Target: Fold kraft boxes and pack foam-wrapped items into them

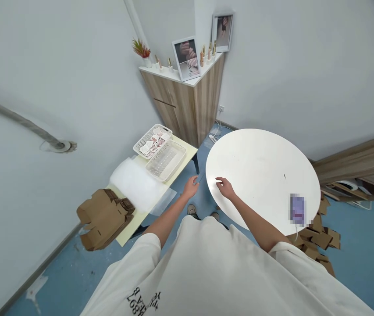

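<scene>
My left hand [191,187] hangs over the gap between the two tables, fingers apart and nothing in them. Over the near left edge of the round white table [255,166] is my right hand [225,187], its fingers loosely curved and apart, also holding nothing. Whether it touches the tabletop I cannot tell. Closest to my left hand is a pale yellow table [187,151]. It carries an unfilled white plastic basket [166,161], a second basket [139,147] with printed cards or packets, white foam sheets [136,184] and a stack of flat cardboard boxes [103,219].
A blurred purple object [297,210] with a cable lies on the round table's right side. Folded cardboard boxes [321,239] are on the floor beyond. A wooden corner cabinet [187,101] bears picture frames, small bottles and a plant. Shelving [354,160] stands at right.
</scene>
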### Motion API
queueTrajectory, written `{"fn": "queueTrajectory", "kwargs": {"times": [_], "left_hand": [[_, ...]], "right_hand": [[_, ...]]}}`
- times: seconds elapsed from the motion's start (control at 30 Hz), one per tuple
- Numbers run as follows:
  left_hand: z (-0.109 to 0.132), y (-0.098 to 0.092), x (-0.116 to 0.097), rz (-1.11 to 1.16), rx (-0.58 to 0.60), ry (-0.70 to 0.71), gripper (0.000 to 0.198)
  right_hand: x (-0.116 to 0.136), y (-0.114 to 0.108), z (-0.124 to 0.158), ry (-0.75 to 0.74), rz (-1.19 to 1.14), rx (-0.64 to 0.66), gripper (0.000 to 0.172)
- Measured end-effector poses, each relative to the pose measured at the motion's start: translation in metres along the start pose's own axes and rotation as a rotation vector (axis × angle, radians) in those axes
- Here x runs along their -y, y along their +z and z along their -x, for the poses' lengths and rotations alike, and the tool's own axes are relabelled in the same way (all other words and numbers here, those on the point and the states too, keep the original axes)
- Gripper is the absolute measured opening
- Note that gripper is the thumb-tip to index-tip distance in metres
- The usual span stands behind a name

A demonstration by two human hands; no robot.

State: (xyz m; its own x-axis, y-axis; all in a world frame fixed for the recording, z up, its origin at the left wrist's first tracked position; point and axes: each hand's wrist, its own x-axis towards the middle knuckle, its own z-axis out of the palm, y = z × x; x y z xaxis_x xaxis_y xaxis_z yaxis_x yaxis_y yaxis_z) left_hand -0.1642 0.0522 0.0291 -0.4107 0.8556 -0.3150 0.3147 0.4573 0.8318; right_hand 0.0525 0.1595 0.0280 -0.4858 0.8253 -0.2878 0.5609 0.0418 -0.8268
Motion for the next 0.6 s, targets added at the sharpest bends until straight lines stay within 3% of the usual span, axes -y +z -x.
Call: {"fn": "queueTrajectory", "kwargs": {"times": [0.17, 0.33, 0.6], "left_hand": [[-0.012, -0.027, 0.013, 0.007, -0.062, -0.006, 0.042], [-0.047, -0.061, 0.03, 0.028, -0.051, 0.031, 0.043], [-0.128, -0.149, 0.042, -0.099, -0.063, 0.129, 0.043]], "right_hand": [[0.021, 0.019, -0.02, -0.038, 0.014, 0.03, 0.035], [0.049, 0.042, -0.052, -0.046, 0.026, 0.018, 0.035], [0.113, 0.104, -0.117, -0.05, 0.072, -0.016, 0.034]]}}
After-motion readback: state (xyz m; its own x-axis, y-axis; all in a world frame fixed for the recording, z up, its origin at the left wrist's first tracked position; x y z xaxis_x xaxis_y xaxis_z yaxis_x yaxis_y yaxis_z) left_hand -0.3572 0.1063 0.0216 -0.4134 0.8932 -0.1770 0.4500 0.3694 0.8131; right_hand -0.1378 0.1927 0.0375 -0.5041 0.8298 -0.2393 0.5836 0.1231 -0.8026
